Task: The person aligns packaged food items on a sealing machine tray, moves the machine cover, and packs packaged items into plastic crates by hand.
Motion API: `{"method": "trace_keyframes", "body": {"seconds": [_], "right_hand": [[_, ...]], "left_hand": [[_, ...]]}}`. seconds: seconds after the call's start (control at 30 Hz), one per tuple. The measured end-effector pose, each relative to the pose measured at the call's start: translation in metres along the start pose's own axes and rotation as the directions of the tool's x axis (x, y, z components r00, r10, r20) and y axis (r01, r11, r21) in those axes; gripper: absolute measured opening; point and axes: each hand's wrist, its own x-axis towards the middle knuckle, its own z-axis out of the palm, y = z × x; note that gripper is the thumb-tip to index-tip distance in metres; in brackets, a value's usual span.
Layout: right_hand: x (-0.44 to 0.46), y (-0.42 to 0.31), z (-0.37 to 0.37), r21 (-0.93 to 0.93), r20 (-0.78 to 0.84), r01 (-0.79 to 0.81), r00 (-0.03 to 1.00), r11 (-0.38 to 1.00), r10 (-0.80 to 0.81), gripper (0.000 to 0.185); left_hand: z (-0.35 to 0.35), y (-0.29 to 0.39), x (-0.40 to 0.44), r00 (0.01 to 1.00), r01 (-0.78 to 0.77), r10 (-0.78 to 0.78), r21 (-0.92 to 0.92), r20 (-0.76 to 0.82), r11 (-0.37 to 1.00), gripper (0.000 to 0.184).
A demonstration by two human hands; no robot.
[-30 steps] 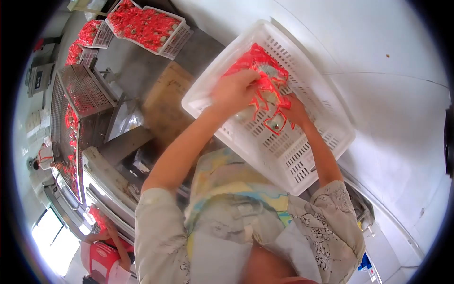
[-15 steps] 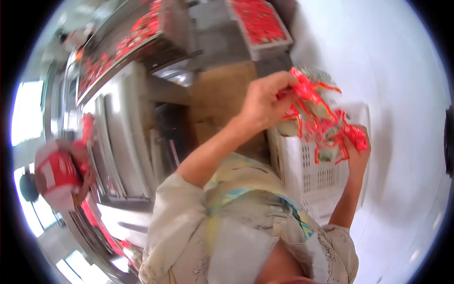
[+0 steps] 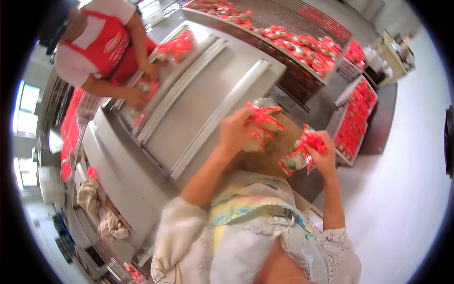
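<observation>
My left hand is closed on several red and clear packets, which fan out from its fingers to the right. More red and clear packets hang from my right hand, whose fingers are wrapped round their bunched ends. Both hands are raised in front of my apron, apart from each other. A brown board shows below and behind the packets. What the packets contain is too blurred to tell.
A steel machine with raised rails lies ahead on the left. Across it, a co-worker in a red apron handles red packets. A perforated steel bin holds many packets. White crates of packets stand at the right, beside a white wall.
The view has swung left, away from the white crate, towards the machine and the co-worker. The packets, earlier over the crate, are now held in my two separated hands.
</observation>
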Motion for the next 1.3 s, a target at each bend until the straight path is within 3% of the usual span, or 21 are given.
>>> {"method": "trace_keyframes", "body": {"seconds": [0.1,0.23,0.43,0.57,0.6,0.7,0.8,0.87,0.9,0.93,1.03,1.07,1.17,1.27,1.3], "right_hand": [[0.086,-0.012,0.053,0.073,0.166,0.151,0.973,0.986,-0.162,0.029],[0.187,-0.028,0.127,0.156,0.330,0.348,0.864,0.925,-0.380,0.027],[0.299,-0.016,0.227,0.004,0.557,0.439,0.745,0.898,-0.367,0.033],[0.336,0.001,0.268,-0.060,0.717,0.436,0.644,0.898,-0.265,0.038],[0.342,0.013,0.279,-0.043,0.738,0.456,0.614,0.889,-0.279,0.050],[0.349,0.018,0.293,0.098,0.733,0.423,0.582,0.901,-0.353,0.061],[0.362,0.030,0.309,0.349,0.556,0.432,0.619,0.832,-0.555,0.068],[0.371,0.041,0.314,0.351,0.642,0.169,0.673,0.921,-0.368,0.062],[0.377,0.047,0.315,0.337,0.680,0.035,0.682,0.941,-0.269,0.059],[0.382,0.062,0.318,0.288,0.665,0.056,0.706,0.956,-0.242,0.049],[0.390,0.079,0.316,0.427,0.506,0.006,0.827,0.904,-0.244,0.043],[0.390,0.080,0.309,0.424,0.542,-0.104,0.825,0.900,-0.161,0.045],[0.388,0.077,0.287,0.394,0.586,-0.378,0.806,0.838,0.088,0.055],[0.387,0.090,0.286,0.358,0.618,-0.480,0.764,0.801,0.182,0.064],[0.390,0.088,0.287,0.330,0.633,-0.469,0.754,0.819,0.177,0.064]], "left_hand": [[-0.047,-0.045,0.013,0.986,0.114,-0.102,0.085,-0.131,0.990,0.017],[-0.097,-0.072,0.034,0.957,0.217,-0.171,0.189,-0.235,0.958,0.016],[-0.112,-0.113,0.055,0.887,0.446,-0.348,0.364,-0.304,0.817,0.016],[-0.097,-0.144,0.081,0.845,0.527,-0.442,0.326,-0.301,0.785,0.018],[-0.089,-0.152,0.087,0.832,0.547,-0.457,0.332,-0.314,0.768,0.018],[-0.068,-0.175,0.093,0.797,0.591,-0.479,0.316,-0.368,0.742,0.032],[-0.066,-0.180,0.101,0.726,0.664,-0.525,0.254,-0.445,0.703,0.057],[-0.070,-0.169,0.102,0.634,0.748,-0.596,0.192,-0.493,0.635,0.077],[-0.070,-0.173,0.094,0.632,0.730,-0.588,0.134,-0.505,0.670,0.083],[-0.072,-0.181,0.080,0.631,0.706,-0.578,0.076,-0.518,0.704,0.089],[-0.082,-0.185,0.059,0.559,0.650,-0.605,-0.153,-0.567,0.744,0.098],[-0.084,-0.184,0.053,0.525,0.626,-0.626,-0.237,-0.576,0.743,0.101],[-0.087,-0.185,0.037,0.650,0.507,-0.544,-0.231,-0.530,0.830,0.101],[-0.084,-0.200,0.016,0.786,0.465,-0.487,-0.155,-0.380,0.872,0.100],[-0.086,-0.200,0.012,0.771,0.521,-0.540,-0.155,-0.337,0.840,0.099]]}}
